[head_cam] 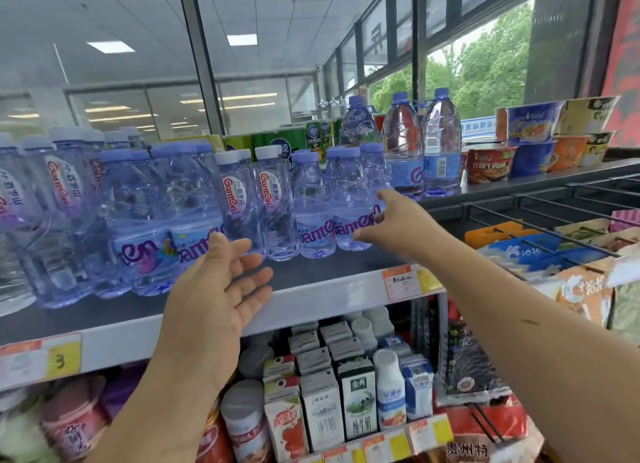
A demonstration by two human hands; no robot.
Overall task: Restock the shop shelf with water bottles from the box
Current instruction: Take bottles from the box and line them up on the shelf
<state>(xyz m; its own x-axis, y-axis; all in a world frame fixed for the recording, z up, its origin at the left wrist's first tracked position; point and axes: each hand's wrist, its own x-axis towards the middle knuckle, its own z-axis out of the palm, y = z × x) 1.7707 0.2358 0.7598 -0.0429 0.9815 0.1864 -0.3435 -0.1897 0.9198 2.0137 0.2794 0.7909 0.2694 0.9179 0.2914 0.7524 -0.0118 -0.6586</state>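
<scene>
— Gripping what, the right hand [394, 217]?
— A small clear plastic water bottle with purple cap [375, 168], last at right on the grey metal shelf [311, 301].
— And the left hand [221, 289]?
— Fingers straight, palm empty, over the shelf edge

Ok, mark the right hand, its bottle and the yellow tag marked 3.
right hand [401, 220]: head view, its back.
water bottle [348, 192]: head view, clear upper body.
yellow tag [62, 360]: head view, the 3.
</scene>
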